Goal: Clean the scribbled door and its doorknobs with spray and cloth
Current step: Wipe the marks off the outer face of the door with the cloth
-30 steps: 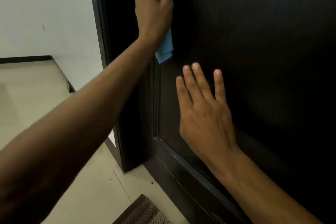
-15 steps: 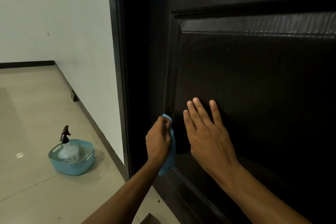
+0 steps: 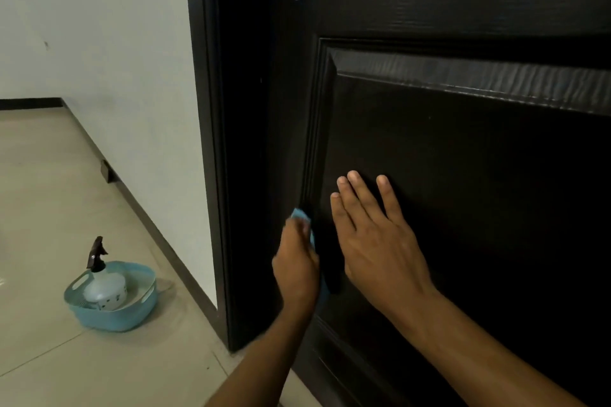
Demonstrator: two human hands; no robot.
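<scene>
Pressing what looks like a cloth (image 3: pixel 301 214), left hand (image 3: pixel 296 269) beside right hand (image 3: pixel 373 241).

door (image 3: pixel 463 175): dark, with a raised panel, standing upright
cloth (image 3: pixel 302 215): blue, pressed on the panel's left edge
spray bottle (image 3: pixel 101 287): white with a dark top, upright in a blue basket (image 3: pixel 109 320)
</scene>
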